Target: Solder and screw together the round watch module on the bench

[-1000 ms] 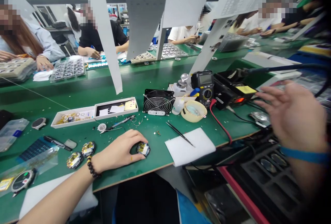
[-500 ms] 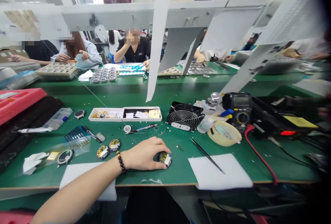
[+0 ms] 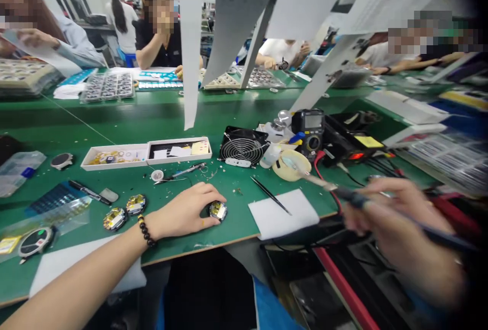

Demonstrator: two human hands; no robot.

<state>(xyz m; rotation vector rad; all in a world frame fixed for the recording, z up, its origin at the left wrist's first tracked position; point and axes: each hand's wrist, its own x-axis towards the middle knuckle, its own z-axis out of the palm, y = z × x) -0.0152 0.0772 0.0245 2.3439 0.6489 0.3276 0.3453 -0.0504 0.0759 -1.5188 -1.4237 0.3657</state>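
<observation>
head view, lower centre: left hand (image 3: 185, 211) curled in a loose dome over a round watch module (image 3: 218, 211), fingertips on its edge, module flat on a green bench mat (image 3: 236, 231). just left, two gold-topped watch modules (image 3: 115, 219) (image 3: 136, 204) beside a beaded bracelet (image 3: 145, 230) on the wrist. lower right: right hand (image 3: 396, 223), blurred, fingers closed in a pen grip around a soldering iron (image 3: 354, 198), tip out over a cream tip-cleaning dish (image 3: 292, 165). centre: fine tweezers (image 3: 270, 202) with points on a white foam pad (image 3: 284, 214). behind, a small cooling fan (image 3: 243, 147) and a digital multimeter (image 3: 308, 129).
</observation>
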